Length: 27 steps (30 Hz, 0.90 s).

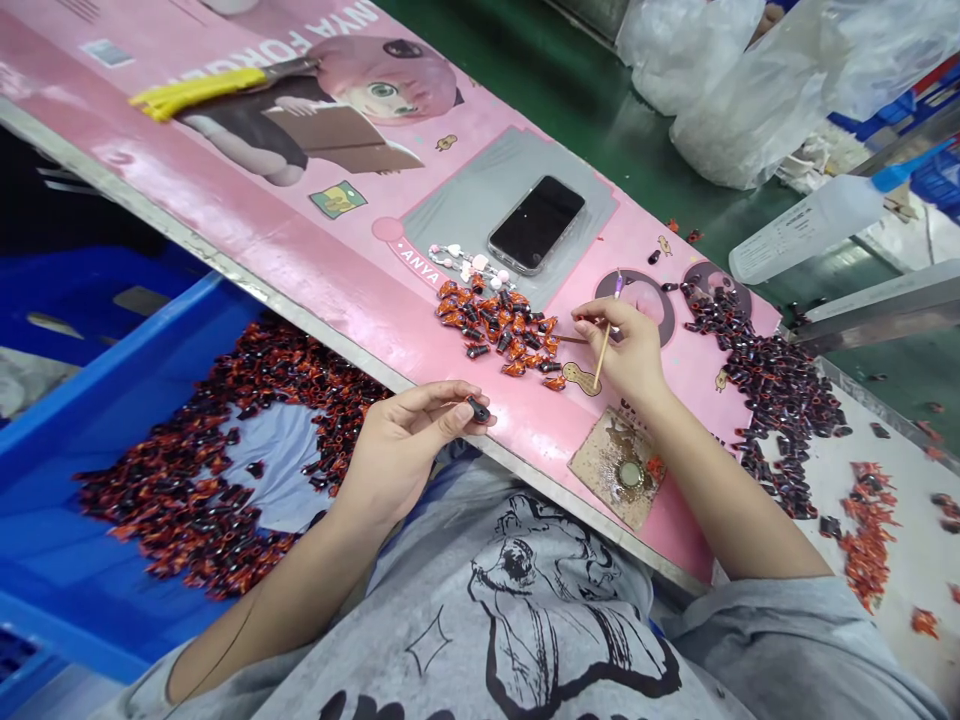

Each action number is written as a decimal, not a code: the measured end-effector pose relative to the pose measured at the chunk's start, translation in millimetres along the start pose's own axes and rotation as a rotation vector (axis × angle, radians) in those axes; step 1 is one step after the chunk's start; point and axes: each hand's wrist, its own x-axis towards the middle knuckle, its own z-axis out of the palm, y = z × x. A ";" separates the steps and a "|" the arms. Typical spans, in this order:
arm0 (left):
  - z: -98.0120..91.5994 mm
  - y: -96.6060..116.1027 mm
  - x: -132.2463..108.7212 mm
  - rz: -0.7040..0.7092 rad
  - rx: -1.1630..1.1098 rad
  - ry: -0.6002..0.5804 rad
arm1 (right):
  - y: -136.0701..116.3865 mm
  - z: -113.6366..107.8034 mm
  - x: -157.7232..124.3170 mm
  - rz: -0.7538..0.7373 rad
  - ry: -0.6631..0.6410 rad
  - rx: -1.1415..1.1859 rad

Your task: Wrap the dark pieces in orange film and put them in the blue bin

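My left hand (405,440) rests at the near edge of the pink printed board (300,240), pinching a small black part (478,409) between thumb and fingers. My right hand (628,345) is closed on a thin wooden stick (602,350) with a purple tip, held over the board just right of a heap of orange-and-black small parts (499,328). A brown square pad with a small round glue dish (628,472) lies just below my right wrist.
A phone (535,222) lies face up on a grey patch beyond the heap. A dark pile of parts (765,385) spreads at the right. A blue crate (97,480) with many such parts sits at the left. A squeeze bottle (817,222) and plastic bags (720,80) stand far right.
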 end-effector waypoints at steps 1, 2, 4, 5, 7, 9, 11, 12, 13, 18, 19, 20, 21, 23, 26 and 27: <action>-1.0 0.3 0.2 0.007 0.005 0.004 | 3.3 0.5 3.9 -0.029 -0.024 -0.059; -2.2 0.6 0.4 0.014 0.010 0.007 | 6.0 1.0 7.6 -0.047 -0.047 -0.099; -4.6 0.9 0.9 0.027 0.022 0.007 | 10.5 2.8 13.7 -0.057 -0.075 -0.144; -5.7 0.9 1.2 0.029 0.026 0.005 | 12.8 4.2 16.2 -0.056 -0.080 -0.159; -7.7 0.9 1.9 0.030 0.032 0.000 | 18.2 6.9 20.1 -0.049 -0.091 -0.202; -8.8 0.9 2.6 0.030 0.035 -0.005 | 25.4 8.1 23.9 -0.030 -0.088 -0.250; -9.3 1.0 3.3 0.031 0.037 -0.008 | 33.9 6.0 28.4 0.003 -0.068 -0.298; -9.4 1.2 3.6 0.032 0.036 -0.007 | 38.0 3.8 30.9 0.022 -0.053 -0.319; -9.5 1.3 4.0 0.034 0.034 -0.004 | 41.7 1.0 33.3 0.042 -0.038 -0.343; -10.8 3.2 5.8 0.019 0.010 0.024 | 44.7 -14.3 36.7 0.060 0.019 -0.472; -10.9 3.9 6.1 0.014 0.005 0.028 | 41.3 -17.5 34.5 0.030 0.031 -0.475; -10.8 4.8 6.3 0.011 0.004 0.031 | 36.8 -21.1 31.2 -0.003 0.044 -0.467; -10.5 5.7 6.5 0.009 0.005 0.034 | 31.2 -25.5 26.7 -0.032 0.055 -0.456; -9.2 7.4 6.7 0.008 0.009 0.035 | 17.6 -36.9 14.1 -0.059 0.071 -0.441; -6.0 8.1 6.0 0.005 0.023 0.015 | -5.7 -59.0 -14.9 -0.029 0.128 -0.417; -4.9 7.6 5.5 0.006 0.033 0.002 | -13.0 -66.2 -27.2 -0.009 0.163 -0.405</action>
